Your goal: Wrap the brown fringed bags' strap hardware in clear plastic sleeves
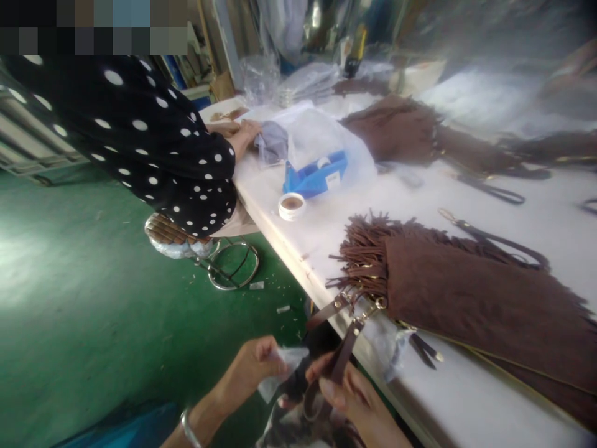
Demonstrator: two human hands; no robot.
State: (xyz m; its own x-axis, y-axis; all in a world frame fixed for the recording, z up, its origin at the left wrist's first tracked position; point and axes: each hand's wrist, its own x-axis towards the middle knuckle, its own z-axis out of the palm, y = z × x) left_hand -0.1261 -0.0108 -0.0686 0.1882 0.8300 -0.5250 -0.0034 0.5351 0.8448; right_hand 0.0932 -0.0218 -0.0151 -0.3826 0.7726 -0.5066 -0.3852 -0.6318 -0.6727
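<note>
A brown suede fringed bag (471, 298) lies on the white table (448, 398), its fringe end towards me. Its brown strap (344, 353) hangs off the table edge from gold clasps. My right hand (349, 398) is closed round the lower part of that strap, below the table edge. My left hand (254, 367) pinches a small piece of clear plastic film (284, 367) just left of the strap.
A person in a black polka-dot top (153, 143) sits on a stool (186, 242) at the table's far left, hands on plastic bags. On the table stand a blue tape dispenser (314, 174), a small round tin (291, 205) and another fringed bag (401, 127). Green floor lies left.
</note>
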